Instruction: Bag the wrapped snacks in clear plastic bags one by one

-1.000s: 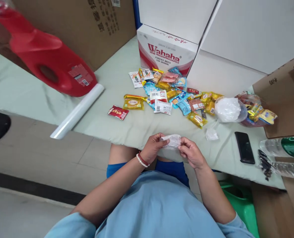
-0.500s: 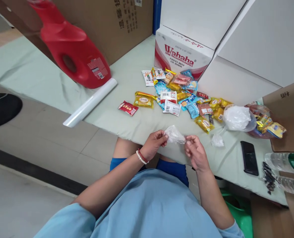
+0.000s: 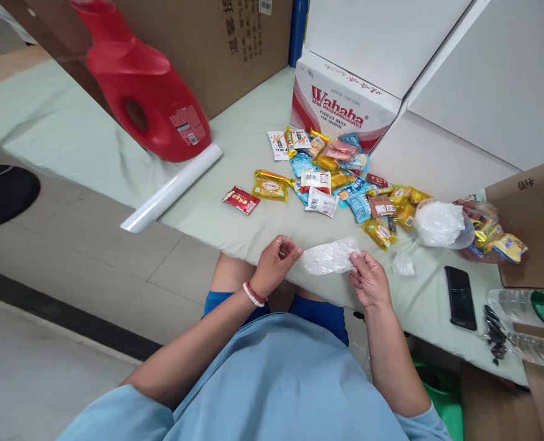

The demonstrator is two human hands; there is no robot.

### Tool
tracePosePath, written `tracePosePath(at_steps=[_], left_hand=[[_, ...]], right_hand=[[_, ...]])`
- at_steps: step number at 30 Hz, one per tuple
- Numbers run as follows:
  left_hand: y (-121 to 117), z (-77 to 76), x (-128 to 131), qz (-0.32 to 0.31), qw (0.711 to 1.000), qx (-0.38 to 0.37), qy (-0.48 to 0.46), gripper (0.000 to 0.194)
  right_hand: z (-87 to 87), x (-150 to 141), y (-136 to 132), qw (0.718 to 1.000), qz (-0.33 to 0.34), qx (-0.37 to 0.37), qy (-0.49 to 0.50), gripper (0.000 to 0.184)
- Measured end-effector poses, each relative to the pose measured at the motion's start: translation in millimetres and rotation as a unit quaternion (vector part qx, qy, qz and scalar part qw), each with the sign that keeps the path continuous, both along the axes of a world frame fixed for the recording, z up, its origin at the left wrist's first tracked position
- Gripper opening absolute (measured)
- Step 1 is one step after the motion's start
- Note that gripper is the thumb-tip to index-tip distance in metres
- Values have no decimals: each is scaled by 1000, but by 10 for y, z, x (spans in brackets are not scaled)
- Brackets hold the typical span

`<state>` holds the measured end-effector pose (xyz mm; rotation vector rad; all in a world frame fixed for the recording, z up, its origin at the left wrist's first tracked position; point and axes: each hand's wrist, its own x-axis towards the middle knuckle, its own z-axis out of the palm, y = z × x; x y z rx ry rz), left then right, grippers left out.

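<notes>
A crumpled clear plastic bag [image 3: 329, 256] stretches sideways over the table's front edge. My right hand [image 3: 370, 278] is closed on its right end, thumb on top. My left hand [image 3: 274, 263], with a bracelet at its wrist, is beside the bag's left end; its fingers are loosely bent, and the thumb tip is close to the plastic. Beyond both hands lies a loose pile of wrapped snacks [image 3: 318, 182]. A red snack packet [image 3: 241, 200] lies apart on the left. A small wad of clear plastic [image 3: 404, 264] rests right of my right hand.
At the left are a red jug [image 3: 152, 92] and a white roll [image 3: 173, 188] overhanging the edge. A Wahaba-style printed carton [image 3: 340, 104] stands behind the snacks. On the right are a plastic-filled bowl [image 3: 468, 236], a bag of snacks [image 3: 487, 229], a phone [image 3: 460, 297] and bottles [image 3: 520, 306].
The bag went from bunched between both hands to spread out lengthwise. My right hand has taken its right end, while my left hand has drawn back leftward. The view has shifted left.
</notes>
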<state>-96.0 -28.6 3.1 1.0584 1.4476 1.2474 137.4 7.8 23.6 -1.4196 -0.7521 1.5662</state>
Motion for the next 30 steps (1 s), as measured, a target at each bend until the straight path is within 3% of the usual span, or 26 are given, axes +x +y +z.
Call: tracePosePath(at_steps=[2,5,8,11,13,16,18,20,23,25,27,30], left_hand=[[-45,57,24,-19,985,113,128,47],[-85,108,164,-127,940,205,239,62],[-76,96,354,-109,939,144,292,60],[-21,51,470,-78,949,73,295,32],[35,22,474,-79,969,47,228,16],[110,15,414,-69,997,-42,-7,18],[127,46,380,-65,977,-107,-175,22],[120,90,366,-64,947,-138,-284,29],[110,129,344,-58,918,-155,-361,32],[121,123,299,-43,901,-169,-397,34],[138,109,235,-17,895,-166,-414,36],[135,122,178,-7,927,-114,-358,36]], right_hand=[[-16,-34,-22,1000,6,1,-12,53],[-37,-109,-67,999,42,7,-19,52],[-35,-172,-102,998,65,9,-20,51],[-27,-162,-106,997,69,28,-30,48],[-25,-100,-85,997,50,50,-34,45],[-27,22,-44,996,-5,82,-27,41],[-32,61,-37,995,-19,95,-13,38],[-47,42,-57,994,10,107,-3,39],[-108,-19,-95,989,98,106,-14,53],[-161,-1,-92,989,120,85,-32,51],[-190,84,-61,992,78,74,-61,45],[-124,212,-3,989,-27,97,-110,42]])
